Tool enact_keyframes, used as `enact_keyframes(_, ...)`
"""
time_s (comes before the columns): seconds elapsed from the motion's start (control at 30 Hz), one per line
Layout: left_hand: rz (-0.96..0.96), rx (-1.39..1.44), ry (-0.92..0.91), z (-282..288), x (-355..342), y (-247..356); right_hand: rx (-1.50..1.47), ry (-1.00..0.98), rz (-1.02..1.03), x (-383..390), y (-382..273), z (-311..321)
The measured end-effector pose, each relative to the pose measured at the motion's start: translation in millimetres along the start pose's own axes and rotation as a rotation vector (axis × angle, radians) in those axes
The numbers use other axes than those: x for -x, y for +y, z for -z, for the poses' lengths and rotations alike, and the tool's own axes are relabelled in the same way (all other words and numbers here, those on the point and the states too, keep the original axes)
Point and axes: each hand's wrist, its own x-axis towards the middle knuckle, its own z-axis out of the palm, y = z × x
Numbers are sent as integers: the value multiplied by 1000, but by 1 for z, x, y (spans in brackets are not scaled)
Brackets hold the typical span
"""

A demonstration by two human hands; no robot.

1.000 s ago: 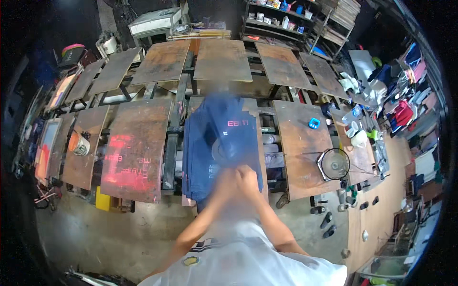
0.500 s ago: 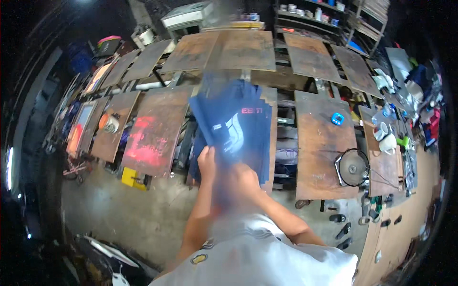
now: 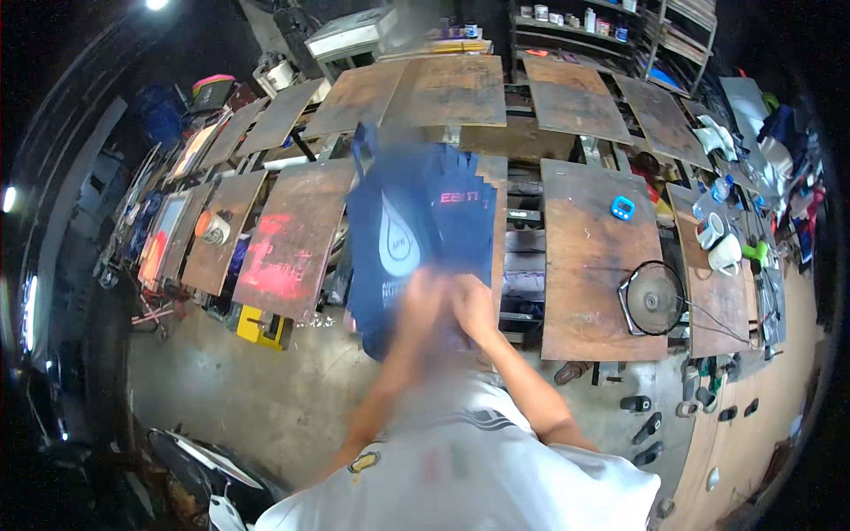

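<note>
Right of the hands, a small round black wire-guard fan (image 3: 653, 298) lies on a rusty brown rectangular metal board (image 3: 598, 257), and a little blue square timer (image 3: 622, 207) sits on that board farther from the hands. Beyond it, far right, stand two white mugs (image 3: 717, 243). Left of the hands lies a brown board smeared with red paint (image 3: 288, 239), a yellow block (image 3: 263, 327) on the concrete floor (image 3: 248, 398) below it

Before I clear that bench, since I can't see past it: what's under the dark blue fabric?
The dark blue fabric, gripped by both hands, covers a brown board, which shows only at its right edge. Anything else beneath is hidden.
</note>
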Motion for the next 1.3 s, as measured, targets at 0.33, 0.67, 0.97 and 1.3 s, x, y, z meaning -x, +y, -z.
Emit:
enact_keyframes(0.33,-44,-134,-190,-9,-2,32,113,-98,-274,-10,-9,27)
enact_keyframes(0.67,-311,-311,-66,12,-50,74,-95,-101,-166,-13,-10,-3)
enact_keyframes(0.97,191,194,-378,38,-35,32,-103,-413,-296,-16,9,-1)
enact_keyframes(1.3,246,288,-323,37,-35,21,-130,-414,-243,-21,36,-23)
